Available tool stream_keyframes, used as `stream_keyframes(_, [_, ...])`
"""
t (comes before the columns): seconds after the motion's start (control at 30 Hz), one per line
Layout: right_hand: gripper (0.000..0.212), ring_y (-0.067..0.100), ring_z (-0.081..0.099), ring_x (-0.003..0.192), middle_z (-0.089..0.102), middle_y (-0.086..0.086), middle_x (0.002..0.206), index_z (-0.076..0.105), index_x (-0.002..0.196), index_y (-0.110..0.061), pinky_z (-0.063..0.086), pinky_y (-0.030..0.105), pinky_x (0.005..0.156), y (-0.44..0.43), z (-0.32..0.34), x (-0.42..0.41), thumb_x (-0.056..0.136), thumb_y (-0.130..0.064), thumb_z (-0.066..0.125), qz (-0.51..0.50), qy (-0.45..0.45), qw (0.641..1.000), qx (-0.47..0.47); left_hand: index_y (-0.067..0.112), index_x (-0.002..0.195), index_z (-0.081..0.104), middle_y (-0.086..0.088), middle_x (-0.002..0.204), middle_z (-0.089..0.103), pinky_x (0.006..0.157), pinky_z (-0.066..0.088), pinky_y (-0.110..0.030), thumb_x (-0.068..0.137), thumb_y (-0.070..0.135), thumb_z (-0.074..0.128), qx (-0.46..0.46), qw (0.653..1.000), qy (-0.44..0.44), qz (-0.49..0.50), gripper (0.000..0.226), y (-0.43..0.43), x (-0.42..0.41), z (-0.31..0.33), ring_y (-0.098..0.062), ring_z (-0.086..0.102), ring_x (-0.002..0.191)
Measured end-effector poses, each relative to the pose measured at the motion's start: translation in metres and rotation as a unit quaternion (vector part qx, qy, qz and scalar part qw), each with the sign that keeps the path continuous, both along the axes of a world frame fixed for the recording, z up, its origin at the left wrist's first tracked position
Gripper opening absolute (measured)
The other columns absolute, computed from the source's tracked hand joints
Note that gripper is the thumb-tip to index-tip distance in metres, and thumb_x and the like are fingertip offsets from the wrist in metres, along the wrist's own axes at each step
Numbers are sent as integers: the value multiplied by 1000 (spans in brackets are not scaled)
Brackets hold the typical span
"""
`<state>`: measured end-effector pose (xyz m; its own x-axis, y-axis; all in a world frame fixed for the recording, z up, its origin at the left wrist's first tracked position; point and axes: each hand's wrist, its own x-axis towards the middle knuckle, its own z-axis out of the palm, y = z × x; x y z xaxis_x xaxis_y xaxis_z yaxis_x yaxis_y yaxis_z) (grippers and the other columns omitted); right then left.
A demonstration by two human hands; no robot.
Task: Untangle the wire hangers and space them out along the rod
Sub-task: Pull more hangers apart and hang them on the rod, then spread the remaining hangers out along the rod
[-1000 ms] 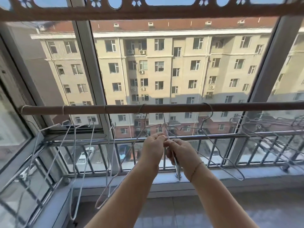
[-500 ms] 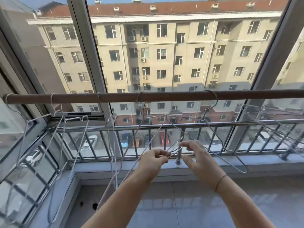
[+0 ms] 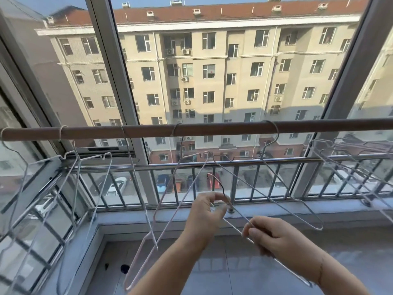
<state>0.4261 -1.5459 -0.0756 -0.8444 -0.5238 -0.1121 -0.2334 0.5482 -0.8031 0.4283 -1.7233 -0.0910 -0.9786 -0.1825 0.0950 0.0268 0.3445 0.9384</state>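
A brown rod [image 3: 212,129] runs across the window at mid-height. Several white wire hangers hang from it: a pair at the left [image 3: 93,188], one in the middle [image 3: 170,209] slanting down, and one at centre right [image 3: 282,196] hooked on the rod. A loose wire hanger [image 3: 234,225] is off the rod, held below it. My left hand [image 3: 204,211] pinches it near its hook. My right hand [image 3: 274,237] grips its wire lower right. Its far end runs behind my right forearm.
A metal railing [image 3: 234,162] runs behind the hangers above a grey window sill [image 3: 265,211]. More wire hangers [image 3: 350,158] cluster at the far right. A window frame post [image 3: 114,81] stands left of centre. The tiled floor [image 3: 212,262] lies below.
The loose hanger has come free from the one on the rod and dropped lower. My hands have moved apart, the right one down and to the right. The view has tilted down.
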Motion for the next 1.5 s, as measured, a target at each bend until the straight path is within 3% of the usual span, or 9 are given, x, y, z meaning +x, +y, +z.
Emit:
stream_keyframes(0.1, [21,9,51,51,56,1,51,63,82,-16,39,16,50,7,6,12,93,-11,45,-51,-3,997,-66,35,87,58,9,99,60,87,40,-14,79,27,71,-22,995,80,52,17,10,3,2,1,55,96])
stream_keyframes(0.3, [21,12,45,46,55,6,48,61,87,-4,35,16,44,2,31,11,95,-8,42,-119,-8,977,-176,14,100,71,1,94,74,84,52,-21,85,24,66,116,990,69,-51,19,35,-1,29,-6,68,91])
stream_keyframes(0.67, [23,7,46,33,56,4,41,57,85,2,35,14,36,-11,73,-24,95,-7,39,-140,39,966,-215,14,95,69,4,77,68,71,51,-15,90,13,58,114,983,118,-76,12,44,-28,79,1,64,66])
stream_keyframes(0.9, [25,10,44,34,55,13,50,58,82,-1,35,15,35,-23,71,-58,96,-10,39,-169,-2,965,-201,13,124,57,-1,109,68,97,48,-31,89,28,58,55,994,80,-49,38,35,-39,85,-13,63,104])
stream_keyframes(1.07, [22,14,55,50,64,6,58,60,95,-4,49,24,52,-20,56,-60,96,-14,40,-197,5,973,-116,18,123,57,3,107,67,83,48,-12,91,19,55,65,985,153,46,32,-14,-21,87,-7,62,101])
stream_keyframes(1.17, [36,20,62,95,66,6,103,49,125,-11,51,37,86,-19,62,-45,94,-28,44,-221,119,967,51,24,107,61,2,100,68,79,48,-13,92,14,53,88,971,178,131,21,-58,-15,83,-8,63,95])
stream_keyframes(1.23, [49,20,47,124,48,3,136,36,136,-15,38,34,103,-27,73,-20,92,-33,45,-236,222,941,95,21,102,63,0,94,67,76,48,-14,92,12,52,91,967,158,178,18,-79,-15,79,-10,62,88])
stream_keyframes(1.33, [45,6,45,121,45,-12,132,39,134,-25,38,25,103,-58,84,16,90,-36,46,-171,269,948,-11,16,101,65,-2,86,65,66,46,-20,93,17,51,76,976,82,187,16,-88,-13,74,-13,57,76])
stream_keyframes(1.5, [56,6,54,107,56,-10,117,29,136,-28,45,25,92,-134,43,19,87,-47,47,-40,119,992,-11,17,87,69,-4,85,72,72,49,-26,91,29,56,76,992,10,104,19,-75,-5,66,-17,64,78])
